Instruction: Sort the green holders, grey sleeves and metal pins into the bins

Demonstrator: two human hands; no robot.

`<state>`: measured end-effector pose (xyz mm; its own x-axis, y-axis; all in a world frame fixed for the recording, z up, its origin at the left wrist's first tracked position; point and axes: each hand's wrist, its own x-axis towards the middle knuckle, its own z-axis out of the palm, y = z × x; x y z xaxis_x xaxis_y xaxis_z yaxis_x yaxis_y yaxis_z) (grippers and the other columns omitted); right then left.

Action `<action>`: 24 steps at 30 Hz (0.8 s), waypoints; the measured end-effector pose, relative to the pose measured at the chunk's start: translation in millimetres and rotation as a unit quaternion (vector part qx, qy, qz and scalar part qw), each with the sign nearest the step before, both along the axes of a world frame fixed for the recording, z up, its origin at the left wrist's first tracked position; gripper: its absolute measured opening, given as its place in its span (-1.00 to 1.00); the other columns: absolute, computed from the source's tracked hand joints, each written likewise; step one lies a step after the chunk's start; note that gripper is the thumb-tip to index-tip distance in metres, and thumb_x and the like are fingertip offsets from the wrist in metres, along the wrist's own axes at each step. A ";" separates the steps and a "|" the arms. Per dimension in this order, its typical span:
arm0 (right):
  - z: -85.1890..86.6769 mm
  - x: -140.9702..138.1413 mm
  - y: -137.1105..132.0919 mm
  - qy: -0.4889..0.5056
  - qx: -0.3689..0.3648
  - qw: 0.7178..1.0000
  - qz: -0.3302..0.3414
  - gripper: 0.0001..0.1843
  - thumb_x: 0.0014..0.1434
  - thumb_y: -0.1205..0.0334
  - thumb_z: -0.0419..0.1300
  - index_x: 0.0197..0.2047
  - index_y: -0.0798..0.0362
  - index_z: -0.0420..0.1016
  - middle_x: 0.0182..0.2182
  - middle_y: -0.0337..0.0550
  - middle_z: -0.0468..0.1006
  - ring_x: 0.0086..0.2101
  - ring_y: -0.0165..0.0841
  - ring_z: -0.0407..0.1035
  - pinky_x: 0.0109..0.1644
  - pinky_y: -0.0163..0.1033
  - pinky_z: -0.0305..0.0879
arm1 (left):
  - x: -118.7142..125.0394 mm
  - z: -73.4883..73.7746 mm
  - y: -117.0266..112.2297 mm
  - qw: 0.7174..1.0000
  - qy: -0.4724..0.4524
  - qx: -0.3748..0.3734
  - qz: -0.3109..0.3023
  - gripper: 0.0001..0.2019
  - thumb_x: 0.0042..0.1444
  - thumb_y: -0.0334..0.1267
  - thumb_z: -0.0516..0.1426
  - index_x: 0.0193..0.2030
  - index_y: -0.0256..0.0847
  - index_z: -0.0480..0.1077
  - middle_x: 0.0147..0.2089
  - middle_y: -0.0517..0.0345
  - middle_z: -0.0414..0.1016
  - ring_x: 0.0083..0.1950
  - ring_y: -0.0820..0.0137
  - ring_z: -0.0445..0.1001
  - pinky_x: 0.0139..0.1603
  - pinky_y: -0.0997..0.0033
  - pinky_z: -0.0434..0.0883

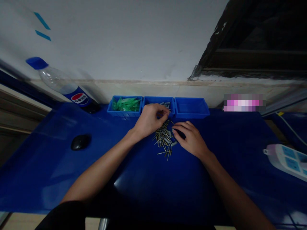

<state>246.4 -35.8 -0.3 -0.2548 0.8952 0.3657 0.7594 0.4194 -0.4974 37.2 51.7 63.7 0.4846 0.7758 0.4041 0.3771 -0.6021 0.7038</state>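
Observation:
A loose pile of thin brass-coloured and silver screws or pins [161, 135] lies on the blue table cover, with several small grey cylindrical pieces [167, 140] among them. My left hand [151, 118] is pinched closed over the front edge of the middle blue bin [158, 99], which holds grey pieces [166, 104]. Whatever sits in that pinch is too small to make out. At the pile's right side, my right hand [190, 138] has thumb and fingers curled together. Something tiny may be at its fingertips, but I cannot name it.
The left blue bin [109, 108] holds green plastic pieces [127, 104]; the right bin [192, 107] adjoins the middle one. A cola bottle [64, 86] and a black mouse [80, 142] stand left. At the right lie a white-and-blue case [287, 159] and a blurred pink item [243, 103].

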 end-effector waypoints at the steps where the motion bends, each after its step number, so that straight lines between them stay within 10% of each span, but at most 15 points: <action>1: -0.5 0.9 0.4 -0.001 0.003 1.000 -0.007 -0.78 0.44 0.22 0.19 0.01 -0.02 0.67 -0.04 0.02 0.67 -0.04 -0.07 0.52 0.13 0.13 0.48 | 0.2 0.2 -0.4 1.000 0.002 0.002 0.000 -0.82 0.24 -0.35 0.17 -0.20 -0.25 0.64 -0.18 0.02 0.72 -0.23 0.34 0.66 -0.13 0.31 0.61; 12: -10.6 1.7 2.5 0.178 -0.062 0.981 -0.032 -0.88 0.28 0.23 0.37 -0.11 -0.02 0.72 -0.13 -0.04 0.61 -0.33 -0.28 0.58 -0.11 -0.04 0.63 | 2.0 -0.7 -1.6 1.000 0.011 0.003 -0.018 -0.81 0.25 -0.34 0.17 -0.19 -0.28 0.65 -0.19 0.01 0.71 -0.25 0.36 0.64 -0.14 0.33 0.58; 17: -7.3 -1.2 4.3 0.367 -0.151 0.916 -0.063 -0.83 0.15 0.11 0.48 -0.19 -0.05 0.75 -0.14 -0.09 0.72 -0.18 -0.19 0.68 0.06 -0.01 0.64 | 1.7 -0.6 -1.2 0.999 0.013 -0.011 -0.050 -0.82 0.26 -0.34 0.18 -0.16 -0.29 0.65 -0.17 -0.01 0.72 -0.25 0.35 0.65 -0.16 0.33 0.58; 24: 6.1 -6.8 5.8 0.538 -0.164 0.818 -0.121 -0.73 0.02 0.06 0.58 -0.30 -0.01 0.68 -0.43 -0.18 0.73 -0.40 -0.27 0.65 -0.29 -0.21 0.57 | 6.1 -2.8 -7.0 0.990 0.019 -0.058 -0.130 -0.81 0.25 -0.34 0.24 -0.04 -0.27 0.63 -0.12 0.01 0.72 -0.22 0.34 0.68 -0.14 0.33 0.60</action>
